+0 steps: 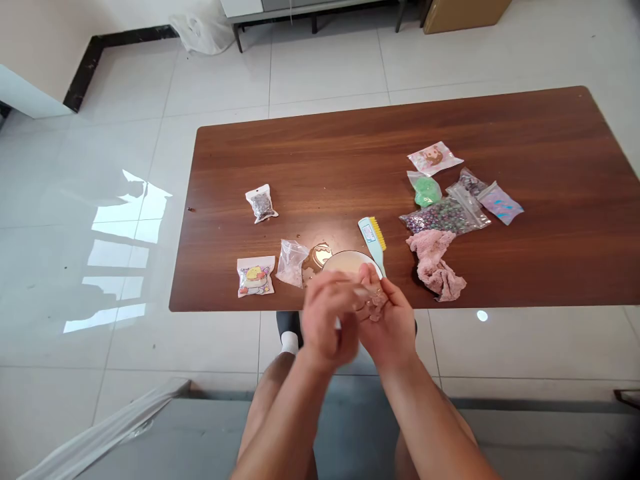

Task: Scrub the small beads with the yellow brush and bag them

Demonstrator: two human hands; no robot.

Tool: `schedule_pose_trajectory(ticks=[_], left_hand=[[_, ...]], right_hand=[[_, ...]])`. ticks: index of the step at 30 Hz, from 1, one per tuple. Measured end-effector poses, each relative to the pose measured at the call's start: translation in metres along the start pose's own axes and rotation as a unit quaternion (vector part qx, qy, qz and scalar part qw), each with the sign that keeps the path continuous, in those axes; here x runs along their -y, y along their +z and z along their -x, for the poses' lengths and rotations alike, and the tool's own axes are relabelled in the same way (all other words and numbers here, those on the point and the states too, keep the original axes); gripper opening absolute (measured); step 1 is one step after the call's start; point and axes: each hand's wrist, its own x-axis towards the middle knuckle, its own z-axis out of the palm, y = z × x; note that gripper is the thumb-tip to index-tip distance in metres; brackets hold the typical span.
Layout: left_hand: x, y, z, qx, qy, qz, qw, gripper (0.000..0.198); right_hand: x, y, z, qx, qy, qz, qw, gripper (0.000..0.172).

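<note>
My right hand is turned palm up over the near table edge. It cradles a small clump of translucent pinkish pieces in its cupped palm. My left hand reaches across toward that palm, its fingers partly curled and smeared by motion; whether they pinch anything is unclear. Just beyond both hands stands a white bowl with a thin dark rim, partly hidden by them. A light blue brush with yellow bristles lies against the bowl's right side. Left of the bowl are a water puddle and an open clear bag.
A patterned packet and a small bag of grey beads lie left. At right are a crumpled pink cloth, a bag of dark beads, a green bag and printed packets. The brown table ends below my wrists.
</note>
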Motion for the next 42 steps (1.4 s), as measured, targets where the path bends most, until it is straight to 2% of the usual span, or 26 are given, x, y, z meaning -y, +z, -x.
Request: schedule_pose_trajectory(ticks=[1, 2, 3, 5, 7, 9, 12, 16, 18, 20, 23, 26, 29, 31, 33, 36, 39, 40, 42], left_hand=[[-0.005, -0.011, -0.01, 0.029, 0.092, -0.115, 0.989, 0.022], [-0.009, -0.023, -0.021, 0.025, 0.151, -0.218, 0.964, 0.033], [-0.012, -0.034, -0.032, -0.002, 0.176, -0.304, 0.936, 0.045], [-0.014, -0.056, -0.051, -0.03, 0.132, -0.435, 0.89, 0.069], [-0.009, -0.071, -0.065, -0.017, 0.067, -0.515, 0.854, 0.083], [-0.001, -0.078, -0.072, -0.001, 0.023, -0.553, 0.833, 0.093], [0.011, -0.075, -0.079, -0.004, 0.011, -0.584, 0.812, 0.099], [0.016, -0.065, -0.083, -0.046, 0.021, -0.62, 0.783, 0.086], [0.015, -0.063, -0.084, -0.057, 0.022, -0.614, 0.787, 0.073], [0.013, -0.063, -0.084, -0.061, 0.032, -0.593, 0.802, 0.057], [0.008, -0.062, -0.082, -0.069, 0.083, -0.505, 0.856, 0.041], [0.002, -0.054, -0.076, -0.099, 0.141, -0.334, 0.927, 0.036], [-0.006, -0.037, -0.068, -0.093, 0.118, -0.111, 0.982, 0.043], [-0.009, -0.027, -0.063, -0.065, 0.076, 0.016, 0.995, 0.047], [-0.011, -0.021, -0.06, -0.044, 0.057, 0.088, 0.994, 0.054], [-0.007, -0.02, -0.054, -0.01, 0.067, 0.082, 0.994, 0.067], [-0.003, -0.024, -0.047, 0.07, 0.098, -0.047, 0.992, 0.071], [-0.003, -0.024, -0.044, 0.108, 0.118, -0.11, 0.981, 0.068], [-0.004, -0.023, -0.038, 0.194, 0.169, -0.242, 0.936, 0.061]], right_hand=[[0.007, 0.002, -0.002, -0.006, 0.005, -0.007, 1.0, 0.033], [0.011, 0.006, -0.004, -0.012, 0.008, -0.012, 1.0, 0.034], [0.013, 0.009, -0.004, -0.019, 0.009, -0.015, 1.0, 0.035], [0.013, 0.015, -0.004, -0.035, -0.002, -0.016, 0.999, 0.036], [0.01, 0.017, -0.003, -0.05, -0.024, -0.016, 0.998, 0.037], [0.008, 0.016, -0.005, -0.055, -0.048, -0.017, 0.997, 0.036], [0.009, 0.011, -0.009, -0.05, -0.058, -0.019, 0.997, 0.032], [0.01, 0.006, -0.013, -0.043, -0.049, -0.024, 0.998, 0.025], [0.01, 0.006, -0.014, -0.041, -0.049, -0.027, 0.998, 0.023], [0.011, 0.007, -0.013, -0.042, -0.051, -0.032, 0.997, 0.022], [0.015, 0.01, -0.011, -0.048, -0.056, -0.038, 0.997, 0.023], [0.021, 0.011, -0.009, -0.057, -0.064, -0.05, 0.995, 0.026], [0.028, 0.01, -0.007, -0.042, -0.066, -0.052, 0.996, 0.025], [0.032, 0.008, -0.005, -0.03, -0.065, -0.051, 0.996, 0.023], [0.035, 0.007, -0.003, -0.027, -0.066, -0.053, 0.996, 0.023], [0.036, 0.008, -0.002, -0.036, -0.081, -0.057, 0.994, 0.024], [0.037, 0.015, -0.001, -0.065, -0.103, -0.057, 0.991, 0.026], [0.037, 0.018, -0.001, -0.078, -0.107, -0.057, 0.99, 0.027], [0.037, 0.024, -0.001, -0.105, -0.113, -0.062, 0.986, 0.028]])
